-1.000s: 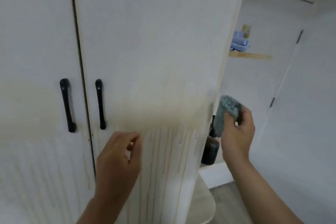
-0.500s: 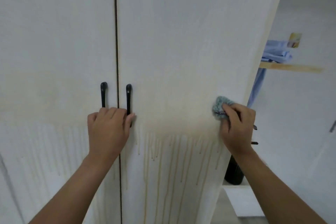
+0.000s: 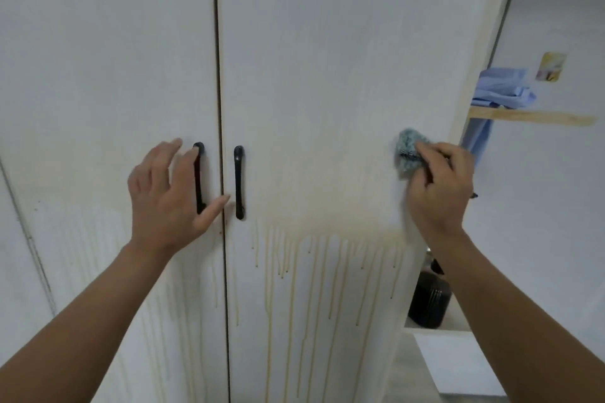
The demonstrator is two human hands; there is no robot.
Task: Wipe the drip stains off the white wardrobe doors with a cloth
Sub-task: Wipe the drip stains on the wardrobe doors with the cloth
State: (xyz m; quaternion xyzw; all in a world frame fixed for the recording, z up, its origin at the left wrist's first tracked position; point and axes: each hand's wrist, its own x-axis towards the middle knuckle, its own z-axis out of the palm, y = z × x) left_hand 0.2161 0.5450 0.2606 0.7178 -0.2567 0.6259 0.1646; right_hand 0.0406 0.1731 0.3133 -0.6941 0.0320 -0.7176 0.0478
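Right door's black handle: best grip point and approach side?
Take the right door's handle at its straight mid-bar, fingers wrapping from the right. It is a vertical bar fixed at both ends, and the left hand crowds its left side by the seam.

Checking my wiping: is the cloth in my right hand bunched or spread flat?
Bunched: the cloth is a crumpled wad gripped by the right hand.

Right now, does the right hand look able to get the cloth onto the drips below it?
Probably yes: the right hand holds the cloth against the door just above the drips, with bare door between.
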